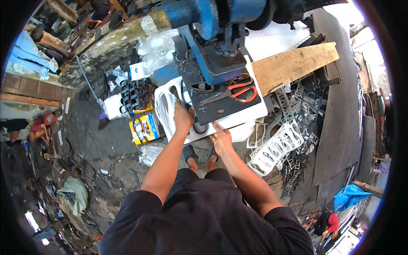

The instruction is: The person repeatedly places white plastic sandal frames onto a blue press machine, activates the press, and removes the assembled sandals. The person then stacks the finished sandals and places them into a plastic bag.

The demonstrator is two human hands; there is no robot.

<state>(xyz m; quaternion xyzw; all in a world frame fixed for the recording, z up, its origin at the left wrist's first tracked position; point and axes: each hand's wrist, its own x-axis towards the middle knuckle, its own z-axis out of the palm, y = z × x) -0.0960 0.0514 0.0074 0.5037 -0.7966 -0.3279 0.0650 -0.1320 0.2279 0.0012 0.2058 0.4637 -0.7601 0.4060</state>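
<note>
My left hand (183, 116) rests on a white foam sheet (238, 122) with sole-shaped holes cut out of it, gripping its left part at the edge of a dark press plate (221, 108). At the sheet's near edge my right hand (221, 139) presses down with spread fingers. The sheet lies under a big blue press machine (212, 38). Orange-handled scissors (238, 91) lie on the dark plate, beyond both hands.
Cut white foam scraps (276, 144) pile at the right. A wooden plank (293, 66) sticks out to the right. Stacked dark soles (135, 95) and a yellow-blue box (144, 128) sit at the left. People crouch at far left (40, 127) and lower right (327, 223).
</note>
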